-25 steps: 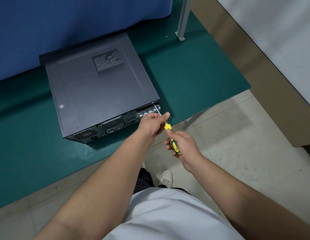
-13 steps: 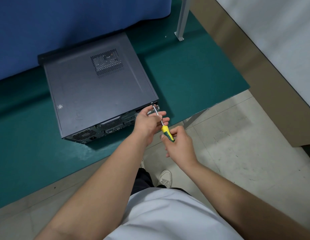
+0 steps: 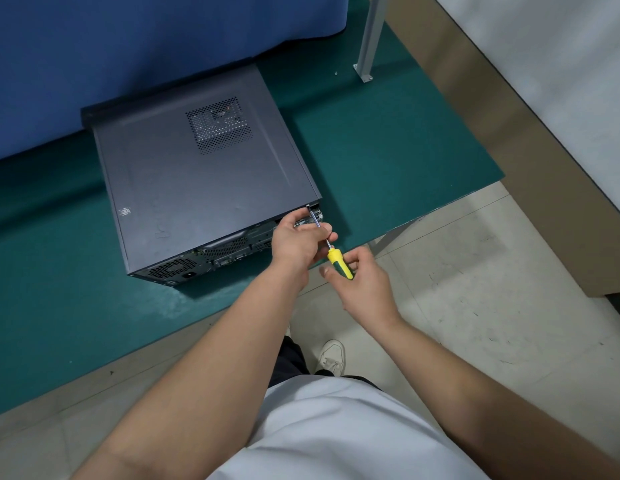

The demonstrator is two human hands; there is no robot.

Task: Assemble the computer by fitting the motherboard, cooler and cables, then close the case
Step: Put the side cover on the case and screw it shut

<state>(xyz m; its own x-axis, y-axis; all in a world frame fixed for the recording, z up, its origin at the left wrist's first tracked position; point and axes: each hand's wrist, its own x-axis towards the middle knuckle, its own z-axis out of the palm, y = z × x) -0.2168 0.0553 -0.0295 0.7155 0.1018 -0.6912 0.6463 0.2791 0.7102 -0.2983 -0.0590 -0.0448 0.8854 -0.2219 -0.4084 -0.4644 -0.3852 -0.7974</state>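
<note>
Head cam, single view: looks fwd and steeply down over desk (image 3: 388, 161) edge, close range, wide-angle.

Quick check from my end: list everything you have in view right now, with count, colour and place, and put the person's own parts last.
computer case: one, dark grey, closed, lying flat on the mat with its rear panel toward the person
screwdriver: one, yellow handle with green, metal shaft, tip at the near right corner of the case's rear
mat: one, green, covering the table top
cloth: one, blue, behind the case
metal post: one, silver, standing at the far right of the mat
floor: pale tiles, to the right and below
shoe: one, white, on the floor
left hand: one, fingers curled around the screwdriver's shaft at the case's rear
right hand: one, grips the screwdriver's handle
</note>
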